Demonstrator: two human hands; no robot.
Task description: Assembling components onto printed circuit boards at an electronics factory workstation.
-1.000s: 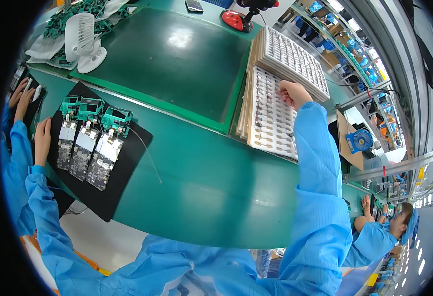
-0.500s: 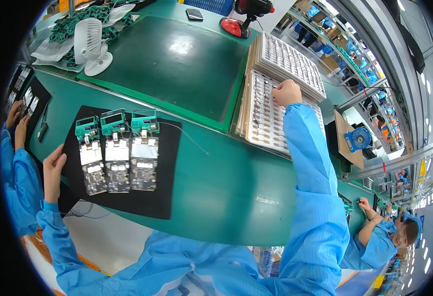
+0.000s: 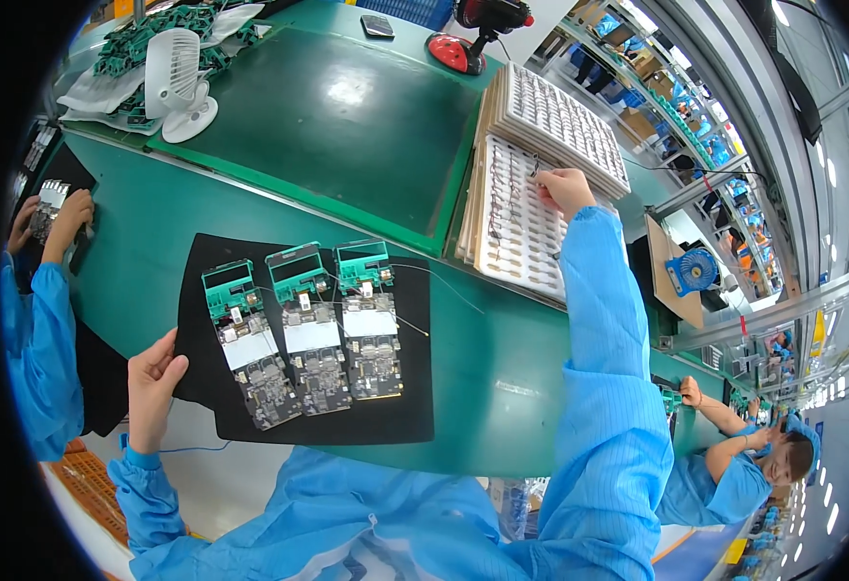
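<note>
My left hand (image 3: 156, 381) grips the left edge of a black mat (image 3: 407, 407), thumb on top. Three circuit boards (image 3: 320, 373) with silvery white patches lie side by side on it, each joined at its far end to a green plastic frame (image 3: 296, 271). Thin wires trail from the frames to the right. My right hand (image 3: 570, 192) reaches over a white tray (image 3: 502, 254) filled with rows of small wired parts. Its fingers are pinched together at the tray; a small dark bit shows by the fingertips, too small to name.
Behind the open tray stands a stack of similar trays (image 3: 565, 126). A green-edged work mat (image 3: 347, 126), a white fan (image 3: 178, 87), a pile of green frames (image 3: 144, 44) and a red-based fan (image 3: 458, 53) lie beyond. A co-worker's hands (image 3: 66, 218) handle a board at left.
The black mat with its boards has slid right and toward me, my left hand moving along with it. My right hand stays over the tray. At left, the co-worker's hands have raised a board.
</note>
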